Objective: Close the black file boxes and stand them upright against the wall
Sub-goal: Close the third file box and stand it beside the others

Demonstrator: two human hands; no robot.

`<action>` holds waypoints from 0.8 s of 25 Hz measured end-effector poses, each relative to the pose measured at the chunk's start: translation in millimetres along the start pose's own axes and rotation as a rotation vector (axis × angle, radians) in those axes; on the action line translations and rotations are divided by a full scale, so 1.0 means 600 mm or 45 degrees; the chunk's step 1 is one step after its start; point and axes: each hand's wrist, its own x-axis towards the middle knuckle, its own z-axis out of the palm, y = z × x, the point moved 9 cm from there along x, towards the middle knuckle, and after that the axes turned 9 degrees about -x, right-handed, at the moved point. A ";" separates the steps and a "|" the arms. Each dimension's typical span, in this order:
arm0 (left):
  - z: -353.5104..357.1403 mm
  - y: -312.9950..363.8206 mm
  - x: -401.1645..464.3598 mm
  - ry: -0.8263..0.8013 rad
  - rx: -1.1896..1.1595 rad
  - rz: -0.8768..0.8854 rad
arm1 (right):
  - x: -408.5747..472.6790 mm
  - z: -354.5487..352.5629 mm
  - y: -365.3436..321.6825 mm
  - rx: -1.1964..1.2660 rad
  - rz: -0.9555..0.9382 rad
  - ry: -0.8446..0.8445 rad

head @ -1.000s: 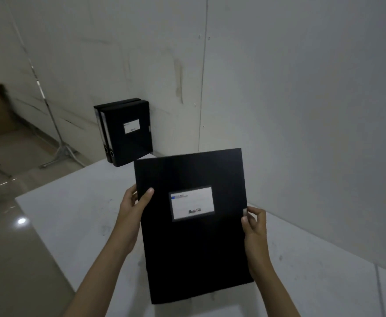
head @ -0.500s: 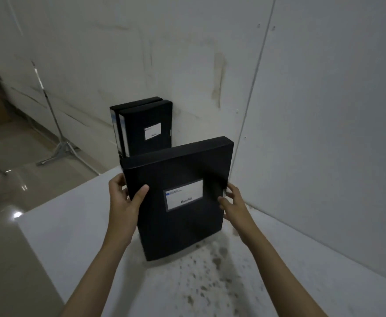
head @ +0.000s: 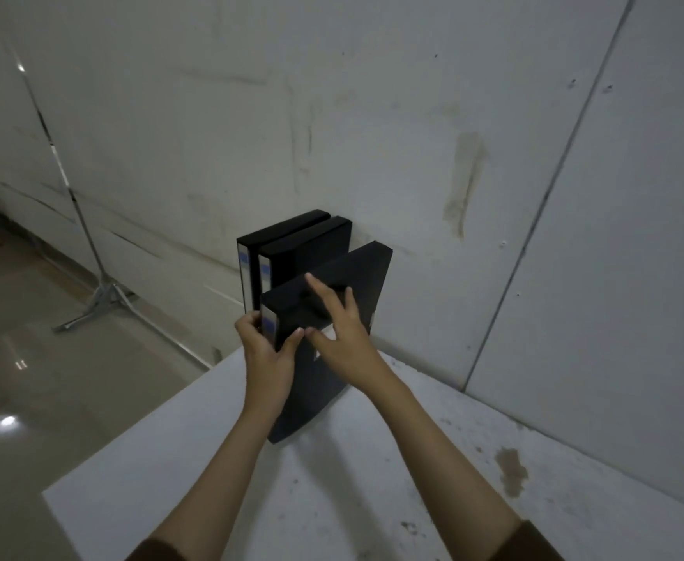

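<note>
Two closed black file boxes (head: 291, 244) stand upright side by side at the table's far left corner, their backs to the wall (head: 372, 115). A third closed black file box (head: 356, 273) stands upright just right of them, its far end near the wall. My left hand (head: 265, 350) grips its near spine, thumb on the right face. My right hand (head: 338, 334) lies flat with spread fingers against its right side and top.
The white table (head: 332, 479) has stains near the right and its left edge drops to a glossy floor (head: 69, 378). A metal tripod stand (head: 101, 293) stands on the floor by the wall at left.
The third box has turned from facing me to spine-first and moved up beside the two standing boxes. My right hand shifted from its right edge onto its side.
</note>
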 end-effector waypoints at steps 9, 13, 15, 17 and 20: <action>-0.007 -0.099 0.096 0.044 -0.021 -0.114 | 0.118 0.074 0.057 -0.107 0.038 0.034; 0.005 -0.124 0.132 0.115 -0.029 -0.095 | 0.167 0.073 0.079 -0.086 0.026 0.093; 0.015 -0.140 0.151 0.119 -0.056 -0.104 | 0.190 0.069 0.089 -0.071 0.018 0.121; 0.027 -0.151 0.165 0.086 -0.055 -0.161 | 0.207 0.062 0.099 -0.057 0.010 0.150; 0.046 -0.161 0.186 0.047 -0.004 -0.241 | 0.226 0.053 0.117 -0.028 0.017 0.184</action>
